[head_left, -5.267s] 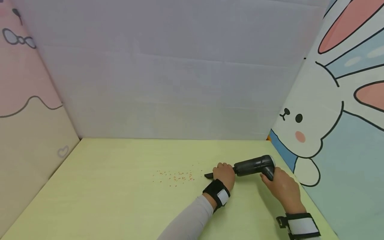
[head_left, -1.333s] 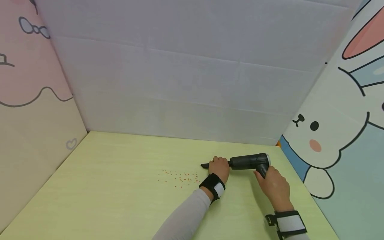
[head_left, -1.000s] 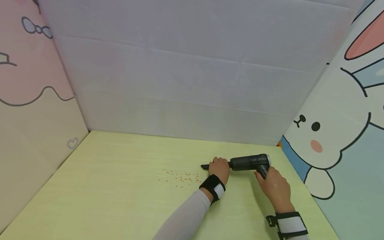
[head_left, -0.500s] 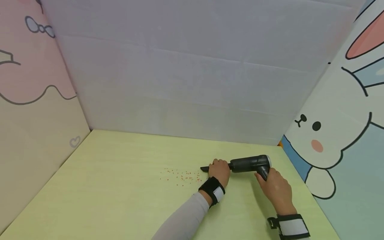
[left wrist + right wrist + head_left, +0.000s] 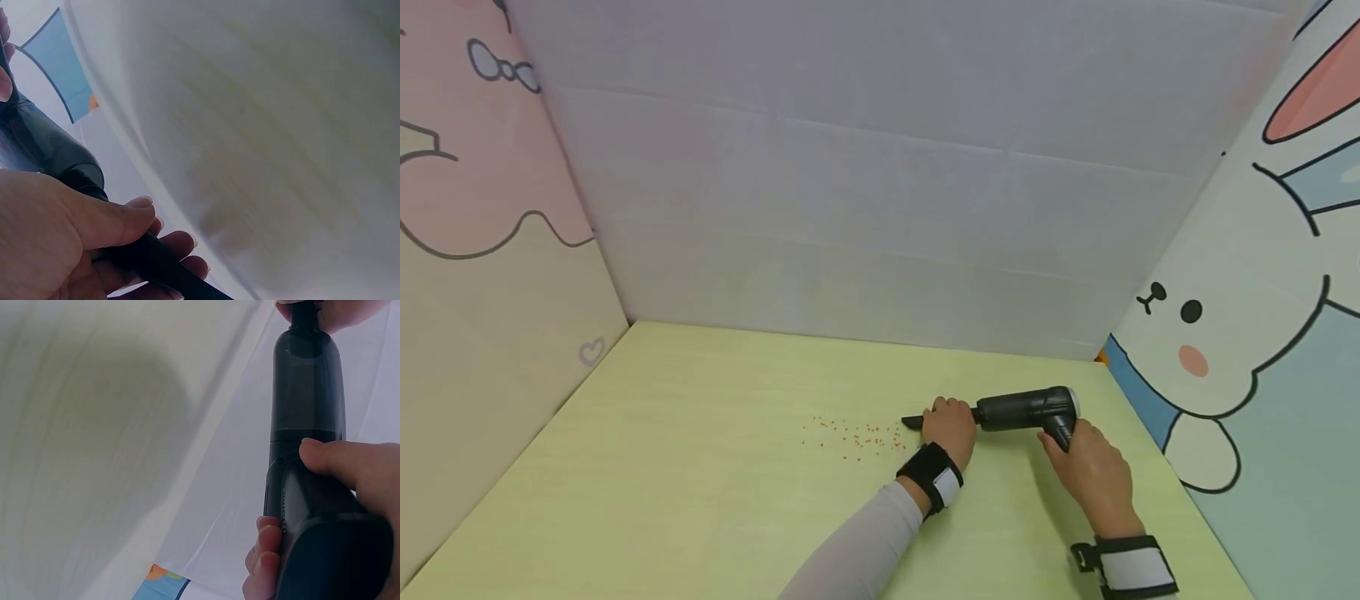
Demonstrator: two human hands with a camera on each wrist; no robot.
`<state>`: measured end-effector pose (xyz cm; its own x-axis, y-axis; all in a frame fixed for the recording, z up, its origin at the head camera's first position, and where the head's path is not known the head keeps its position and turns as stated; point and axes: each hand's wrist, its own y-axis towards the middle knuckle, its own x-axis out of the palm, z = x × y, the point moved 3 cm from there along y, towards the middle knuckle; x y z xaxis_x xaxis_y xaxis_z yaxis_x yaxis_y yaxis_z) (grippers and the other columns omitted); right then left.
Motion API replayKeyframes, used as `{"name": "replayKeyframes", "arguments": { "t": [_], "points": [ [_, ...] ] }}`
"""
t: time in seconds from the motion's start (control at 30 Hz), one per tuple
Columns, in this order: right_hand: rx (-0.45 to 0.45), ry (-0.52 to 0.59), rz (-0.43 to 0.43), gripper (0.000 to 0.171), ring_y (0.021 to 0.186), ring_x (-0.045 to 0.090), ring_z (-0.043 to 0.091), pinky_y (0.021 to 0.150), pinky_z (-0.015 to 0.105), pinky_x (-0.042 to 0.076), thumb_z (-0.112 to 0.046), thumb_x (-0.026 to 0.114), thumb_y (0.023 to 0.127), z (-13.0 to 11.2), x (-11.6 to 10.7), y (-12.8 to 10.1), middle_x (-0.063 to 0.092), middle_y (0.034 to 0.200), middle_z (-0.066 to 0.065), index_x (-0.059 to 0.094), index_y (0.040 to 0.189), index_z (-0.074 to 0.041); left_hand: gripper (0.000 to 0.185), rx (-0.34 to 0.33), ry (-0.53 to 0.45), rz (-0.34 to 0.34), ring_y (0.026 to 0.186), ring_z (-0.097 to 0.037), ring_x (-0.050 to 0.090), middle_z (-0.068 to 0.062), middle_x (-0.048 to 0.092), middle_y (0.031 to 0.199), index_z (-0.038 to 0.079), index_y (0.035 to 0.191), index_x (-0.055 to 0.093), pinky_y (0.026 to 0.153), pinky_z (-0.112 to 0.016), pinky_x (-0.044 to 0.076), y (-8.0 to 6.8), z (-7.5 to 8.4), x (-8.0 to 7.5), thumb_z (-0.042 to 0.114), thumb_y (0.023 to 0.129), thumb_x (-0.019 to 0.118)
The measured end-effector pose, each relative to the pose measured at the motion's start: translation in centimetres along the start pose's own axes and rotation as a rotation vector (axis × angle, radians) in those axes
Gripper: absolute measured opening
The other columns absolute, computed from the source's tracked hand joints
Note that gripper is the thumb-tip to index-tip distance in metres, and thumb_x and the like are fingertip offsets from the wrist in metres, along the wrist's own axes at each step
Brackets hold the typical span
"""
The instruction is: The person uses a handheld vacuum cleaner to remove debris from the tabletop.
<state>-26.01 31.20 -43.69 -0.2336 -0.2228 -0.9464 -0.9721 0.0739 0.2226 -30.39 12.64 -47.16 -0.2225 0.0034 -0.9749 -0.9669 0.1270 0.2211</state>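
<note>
A black handheld vacuum cleaner (image 5: 1015,411) spans both hands over the right part of the table, its flat nozzle (image 5: 912,422) pointing left. My right hand (image 5: 1092,471) grips the angled handle; in the right wrist view the thumb lies along the body and the fingers curl round the grip (image 5: 331,550). My left hand (image 5: 951,429) holds the narrow nozzle tube, and the left wrist view shows thumb and fingers wrapped about that tube (image 5: 156,259). Scattered small orange bits (image 5: 857,437) lie on the table just left of the nozzle tip, close to it.
The pale yellow-green table (image 5: 662,467) meets a white back wall (image 5: 850,208). A pink and cream panel (image 5: 490,333) closes the left side, and a panel with a cartoon rabbit (image 5: 1210,358) stands close beyond the right hand.
Since the earliest frame the vacuum cleaner and both hands have shifted slightly, and the head view has turned. Over the last second the nozzle has lowered slightly towards the orange bits. Both grips are unchanged.
</note>
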Motion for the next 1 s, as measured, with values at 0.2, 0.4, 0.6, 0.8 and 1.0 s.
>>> {"name": "replayKeyframes", "arguments": {
  "t": [0.2, 0.4, 0.6, 0.8, 1.0],
  "points": [
    [-0.009, -0.009, 0.002, 0.053, 0.053, 0.049, 0.025, 0.044, 0.036, 0.038, -0.039, 0.069, 0.095, 0.1, 0.0, -0.2, 0.052, 0.068, 0.014, 0.052, 0.092, 0.012, 0.022, 0.01, 0.011, 0.004, 0.099, -0.017, 0.063, 0.001, 0.07, 0.101, 0.016, 0.108, 0.071, 0.084, -0.031, 0.055, -0.5, -0.1, -0.3, 0.035, 0.098, 0.067],
    [-0.007, -0.018, -0.004, 0.053, 0.053, 0.049, 0.025, 0.044, 0.036, 0.037, -0.038, 0.069, 0.095, 0.1, 0.1, -0.5, 0.051, 0.068, 0.014, 0.052, 0.092, 0.012, 0.022, 0.007, 0.004, 0.015, 0.098, -0.017, 0.063, 0.001, 0.07, 0.1, 0.016, 0.107, 0.071, 0.084, -0.031, 0.055, -1.1, -0.1, -0.2, 0.035, 0.097, 0.068],
    [-0.008, -0.02, -0.004, 0.053, 0.053, 0.049, 0.025, 0.044, 0.036, 0.037, -0.038, 0.071, 0.094, -0.1, 0.1, -0.8, 0.052, 0.068, 0.014, 0.053, 0.092, 0.012, 0.021, 0.003, -0.007, 0.018, 0.096, -0.016, 0.063, 0.001, 0.069, 0.098, 0.016, 0.106, 0.071, 0.082, -0.031, 0.055, -1.2, -0.1, 0.5, 0.035, 0.098, 0.067],
    [-0.014, -0.018, 0.003, 0.053, 0.052, 0.049, 0.024, 0.043, 0.036, 0.037, -0.038, 0.071, 0.093, -0.2, 0.1, -0.9, 0.052, 0.067, 0.013, 0.053, 0.091, 0.011, 0.021, -0.003, -0.006, 0.028, 0.097, -0.017, 0.063, 0.001, 0.069, 0.099, 0.017, 0.107, 0.07, 0.084, -0.032, 0.055, -1.1, 0.0, 1.5, 0.035, 0.098, 0.067],
    [-0.015, -0.018, -0.002, 0.053, 0.053, 0.05, 0.025, 0.043, 0.036, 0.038, -0.038, 0.071, 0.093, -0.3, 0.0, -1.0, 0.053, 0.068, 0.014, 0.053, 0.092, 0.012, 0.022, -0.019, -0.008, 0.032, 0.1, -0.018, 0.063, 0.001, 0.07, 0.101, 0.017, 0.108, 0.071, 0.086, -0.034, 0.055, -1.0, 0.1, 1.8, 0.036, 0.098, 0.067]
  ]
}}
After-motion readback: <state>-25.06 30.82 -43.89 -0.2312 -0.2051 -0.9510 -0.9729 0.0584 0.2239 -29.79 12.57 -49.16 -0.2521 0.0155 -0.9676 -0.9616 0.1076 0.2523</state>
